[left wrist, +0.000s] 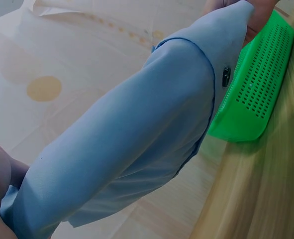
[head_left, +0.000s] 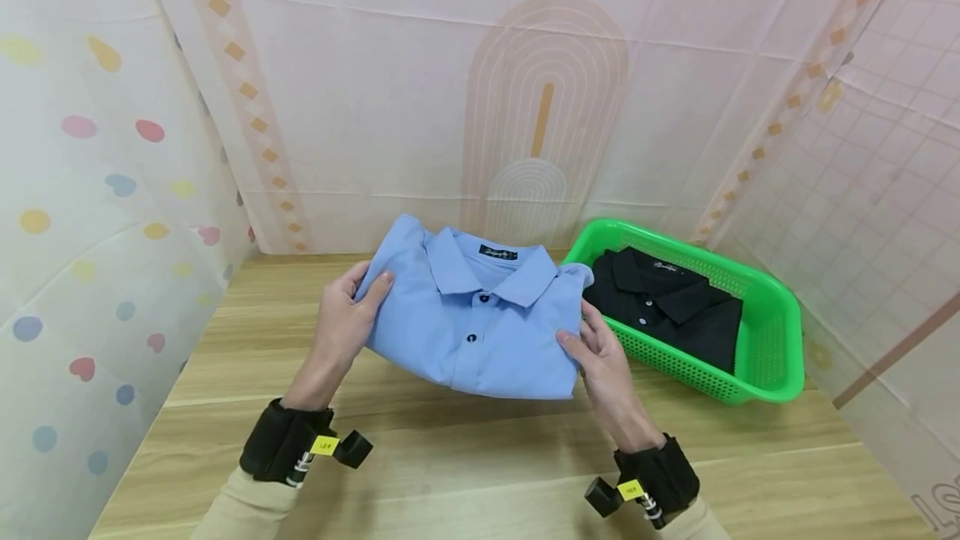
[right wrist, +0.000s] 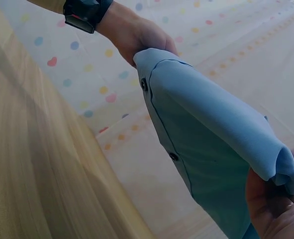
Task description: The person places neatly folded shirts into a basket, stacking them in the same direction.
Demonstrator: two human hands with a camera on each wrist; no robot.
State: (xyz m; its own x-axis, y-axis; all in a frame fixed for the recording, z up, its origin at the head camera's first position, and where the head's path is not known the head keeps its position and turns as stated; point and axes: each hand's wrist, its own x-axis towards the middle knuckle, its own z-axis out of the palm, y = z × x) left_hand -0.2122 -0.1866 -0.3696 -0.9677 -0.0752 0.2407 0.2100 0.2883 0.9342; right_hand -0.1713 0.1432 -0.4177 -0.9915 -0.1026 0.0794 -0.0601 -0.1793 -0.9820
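A folded light-blue collared shirt [head_left: 480, 323] with dark buttons and a black neck label is held up above the wooden table. At its left edge my left hand [head_left: 345, 319] pinches the cloth, thumb on the front. My right hand [head_left: 603, 365] grips the opposite edge the same way, close to the basket. In the left wrist view the blue shirt [left wrist: 127, 134] stretches from the left fingers toward the other hand. From the right wrist, the shirt [right wrist: 211, 119] shows its lower folded edge, clear of the table.
A green perforated basket [head_left: 780, 340] stands at the right of the table, holding a folded black collared shirt [head_left: 675, 307]. The wooden table [head_left: 450, 473] meets patterned cloth hangings [head_left: 360, 107] at the back and sides.
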